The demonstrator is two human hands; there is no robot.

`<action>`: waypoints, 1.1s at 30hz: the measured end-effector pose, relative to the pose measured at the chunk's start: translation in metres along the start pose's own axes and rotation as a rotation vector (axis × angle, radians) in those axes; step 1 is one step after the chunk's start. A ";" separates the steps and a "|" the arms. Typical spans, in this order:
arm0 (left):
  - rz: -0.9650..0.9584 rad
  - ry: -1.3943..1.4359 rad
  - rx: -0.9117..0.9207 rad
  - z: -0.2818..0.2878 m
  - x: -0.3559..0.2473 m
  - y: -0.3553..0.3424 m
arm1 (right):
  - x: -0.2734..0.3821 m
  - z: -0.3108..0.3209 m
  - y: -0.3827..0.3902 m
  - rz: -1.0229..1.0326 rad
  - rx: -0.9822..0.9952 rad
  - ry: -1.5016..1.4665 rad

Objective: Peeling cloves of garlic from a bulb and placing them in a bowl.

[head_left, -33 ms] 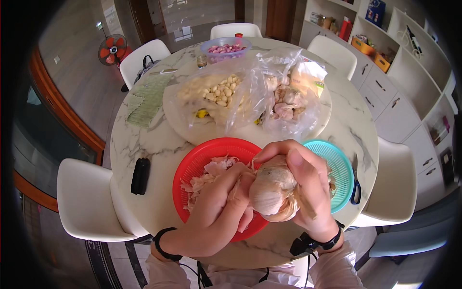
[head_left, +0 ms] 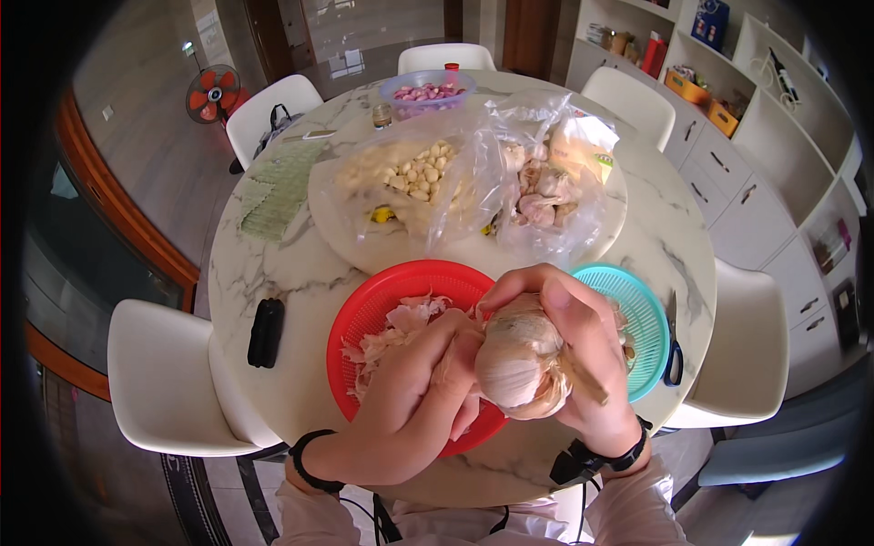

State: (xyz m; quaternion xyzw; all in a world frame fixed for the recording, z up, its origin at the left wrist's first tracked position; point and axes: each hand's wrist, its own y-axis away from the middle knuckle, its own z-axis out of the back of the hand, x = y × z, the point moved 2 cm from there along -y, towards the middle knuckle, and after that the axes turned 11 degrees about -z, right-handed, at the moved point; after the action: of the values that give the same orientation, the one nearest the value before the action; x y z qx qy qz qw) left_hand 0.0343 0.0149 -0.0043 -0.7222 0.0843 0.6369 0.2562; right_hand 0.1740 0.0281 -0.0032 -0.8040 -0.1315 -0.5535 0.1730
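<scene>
Over the red basket's right edge, my right hand (head_left: 592, 341) holds a whole garlic bulb (head_left: 512, 369), its fingers wrapped around the top and right side. A dry stem sticks out beside the palm. My left hand (head_left: 423, 378) is closed, thumb and fingers against the bulb's left side; the fingertips are partly hidden, so I cannot tell whether they pinch loose skin. Below the hands, papery garlic skins (head_left: 407, 316) lie in the red basket (head_left: 344, 318). The turquoise basket (head_left: 648, 332) stands to the right, partly covered by my right hand.
Plastic bags of peeled cloves (head_left: 423, 173) and whole garlic bulbs (head_left: 546, 191) lie on the raised round centre. A bowl of small purple-pink pieces (head_left: 428, 94) stands at the back. Scissors (head_left: 674, 350) are at right; a black case (head_left: 266, 333) and green cloth (head_left: 276, 191) are at left.
The garlic bulb has shifted very slightly to the right in my hands, and its stem shows a little more. Nothing else differs.
</scene>
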 end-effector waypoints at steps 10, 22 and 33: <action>-0.031 -0.020 0.077 0.004 0.000 0.001 | -0.017 0.011 -0.009 -0.353 0.046 -0.514; -0.103 -1.107 0.103 0.030 0.000 0.002 | -0.012 0.013 -0.015 -0.283 -0.176 -0.314; -0.666 -0.872 0.134 0.014 -0.018 -0.002 | -0.006 0.006 -0.009 -0.328 -0.064 -0.040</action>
State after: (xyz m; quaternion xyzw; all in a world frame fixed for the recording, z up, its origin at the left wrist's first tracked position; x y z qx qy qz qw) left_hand 0.0195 0.0200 0.0127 -0.3614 -0.2223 0.7546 0.5006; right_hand 0.1729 0.0389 -0.0092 -0.7876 -0.2466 -0.5622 0.0521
